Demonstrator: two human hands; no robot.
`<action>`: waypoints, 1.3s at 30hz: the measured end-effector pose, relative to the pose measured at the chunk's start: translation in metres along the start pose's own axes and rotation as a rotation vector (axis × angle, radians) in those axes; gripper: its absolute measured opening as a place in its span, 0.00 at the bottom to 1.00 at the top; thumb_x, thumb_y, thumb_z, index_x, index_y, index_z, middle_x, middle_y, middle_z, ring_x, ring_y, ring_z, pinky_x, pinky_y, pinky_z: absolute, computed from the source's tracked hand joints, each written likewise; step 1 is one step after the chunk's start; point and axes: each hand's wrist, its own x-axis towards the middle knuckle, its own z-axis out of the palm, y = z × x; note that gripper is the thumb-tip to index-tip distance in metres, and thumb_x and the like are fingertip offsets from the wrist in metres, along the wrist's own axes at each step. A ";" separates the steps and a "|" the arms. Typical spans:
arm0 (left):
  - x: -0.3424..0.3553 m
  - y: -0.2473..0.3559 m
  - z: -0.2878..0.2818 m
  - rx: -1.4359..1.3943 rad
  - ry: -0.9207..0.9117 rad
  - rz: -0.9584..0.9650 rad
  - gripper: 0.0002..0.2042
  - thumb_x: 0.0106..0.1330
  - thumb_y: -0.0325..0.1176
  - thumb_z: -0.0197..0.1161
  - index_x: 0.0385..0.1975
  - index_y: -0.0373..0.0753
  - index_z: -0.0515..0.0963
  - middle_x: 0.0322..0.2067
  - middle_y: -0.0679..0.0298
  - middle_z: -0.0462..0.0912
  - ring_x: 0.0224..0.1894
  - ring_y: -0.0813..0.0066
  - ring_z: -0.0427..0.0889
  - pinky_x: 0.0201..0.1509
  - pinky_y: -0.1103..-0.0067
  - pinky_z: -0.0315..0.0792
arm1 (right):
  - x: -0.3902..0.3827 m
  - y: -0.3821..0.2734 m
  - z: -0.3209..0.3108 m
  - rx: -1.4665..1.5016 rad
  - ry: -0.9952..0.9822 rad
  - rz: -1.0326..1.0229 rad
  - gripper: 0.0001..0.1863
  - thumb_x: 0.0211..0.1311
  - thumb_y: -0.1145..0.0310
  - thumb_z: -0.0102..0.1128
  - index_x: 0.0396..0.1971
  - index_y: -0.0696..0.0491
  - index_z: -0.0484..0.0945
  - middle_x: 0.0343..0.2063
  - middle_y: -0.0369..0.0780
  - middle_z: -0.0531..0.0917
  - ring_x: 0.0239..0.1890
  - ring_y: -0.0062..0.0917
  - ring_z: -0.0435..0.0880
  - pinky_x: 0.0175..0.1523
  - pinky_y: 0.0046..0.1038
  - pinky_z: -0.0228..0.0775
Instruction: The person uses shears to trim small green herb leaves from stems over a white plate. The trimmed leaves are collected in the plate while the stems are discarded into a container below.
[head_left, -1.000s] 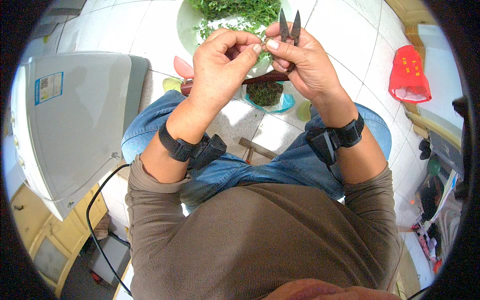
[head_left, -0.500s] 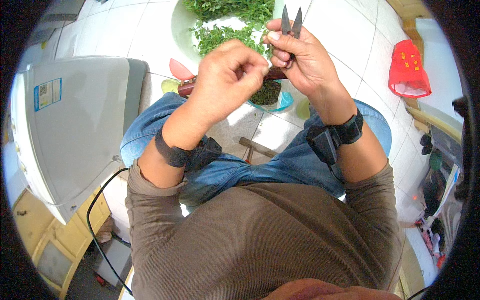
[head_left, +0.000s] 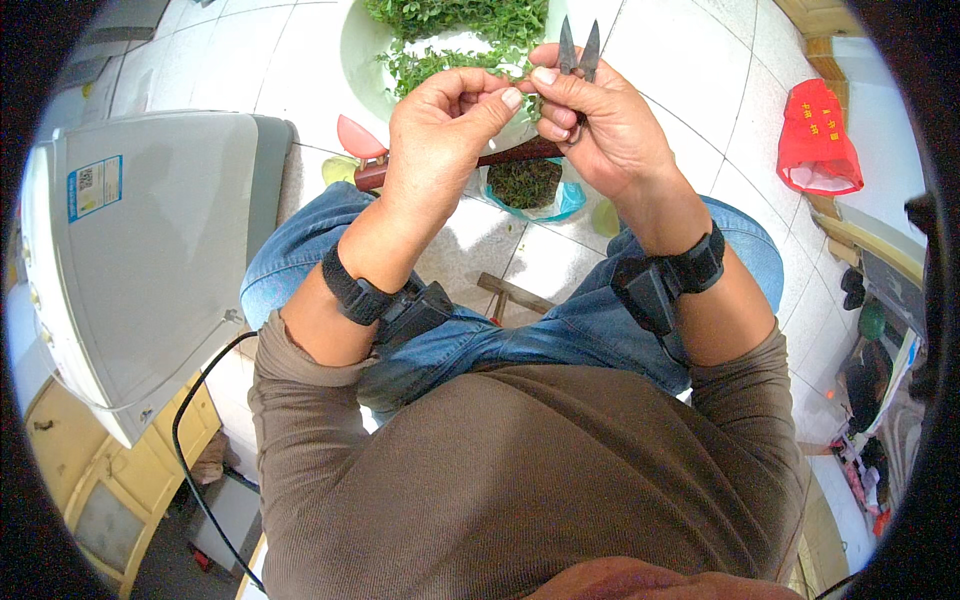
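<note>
White tiled floor point(head_left: 690, 85) — brightly lit, yellow cabinet point(head_left: 125, 468)

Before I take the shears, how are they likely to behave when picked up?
The shears will probably be stiff, as both blades look like dark metal. They may snag, since both end in points. The blades stand apart in the right hand, so a squeeze would likely close them.
</note>
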 end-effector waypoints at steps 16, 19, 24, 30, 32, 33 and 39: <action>0.002 0.000 -0.005 0.063 0.037 0.048 0.06 0.60 0.29 0.62 0.30 0.32 0.77 0.24 0.72 0.75 0.26 0.90 0.69 0.28 0.90 0.64 | -0.001 0.003 0.001 -0.049 0.000 0.011 0.13 0.55 0.76 0.59 0.41 0.57 0.72 0.27 0.40 0.79 0.17 0.14 0.61 0.22 0.16 0.53; 0.001 0.000 -0.005 0.079 0.067 0.027 0.06 0.60 0.29 0.62 0.29 0.33 0.77 0.24 0.72 0.76 0.25 0.90 0.69 0.28 0.90 0.64 | 0.000 0.003 0.001 -0.046 0.024 0.006 0.13 0.53 0.76 0.61 0.39 0.57 0.72 0.26 0.40 0.80 0.16 0.14 0.60 0.20 0.17 0.50; -0.002 0.003 -0.009 0.030 -0.069 -0.082 0.04 0.58 0.27 0.62 0.28 0.34 0.77 0.24 0.72 0.76 0.26 0.88 0.70 0.29 0.88 0.66 | 0.002 -0.001 0.001 -0.007 0.031 -0.004 0.13 0.53 0.76 0.61 0.39 0.57 0.72 0.27 0.42 0.80 0.16 0.13 0.60 0.20 0.17 0.51; -0.017 -0.002 -0.006 0.863 -0.541 0.348 0.02 0.52 0.23 0.61 0.23 0.36 0.75 0.21 0.63 0.74 0.25 0.73 0.75 0.29 0.79 0.69 | 0.002 -0.008 -0.001 0.047 0.065 0.002 0.12 0.54 0.76 0.61 0.39 0.57 0.73 0.28 0.43 0.79 0.17 0.13 0.62 0.21 0.17 0.53; -0.018 -0.003 -0.005 0.957 -0.579 0.476 0.03 0.51 0.22 0.60 0.25 0.36 0.75 0.23 0.62 0.74 0.26 0.69 0.75 0.29 0.78 0.69 | 0.002 -0.008 -0.002 0.037 0.046 -0.006 0.12 0.54 0.76 0.61 0.39 0.58 0.73 0.28 0.43 0.79 0.17 0.14 0.63 0.22 0.16 0.54; -0.017 -0.002 -0.005 0.918 -0.563 0.511 0.04 0.51 0.22 0.60 0.26 0.36 0.76 0.25 0.61 0.75 0.27 0.68 0.75 0.29 0.77 0.69 | 0.002 -0.008 -0.002 0.020 0.038 -0.002 0.12 0.54 0.76 0.61 0.39 0.58 0.73 0.28 0.43 0.79 0.18 0.13 0.63 0.22 0.16 0.54; -0.006 0.020 -0.015 0.720 -0.099 0.611 0.09 0.53 0.24 0.61 0.35 0.35 0.76 0.34 0.62 0.76 0.34 0.74 0.74 0.32 0.82 0.66 | 0.000 -0.007 -0.001 -0.093 -0.023 -0.012 0.12 0.54 0.75 0.62 0.38 0.57 0.74 0.27 0.39 0.79 0.18 0.13 0.64 0.21 0.15 0.54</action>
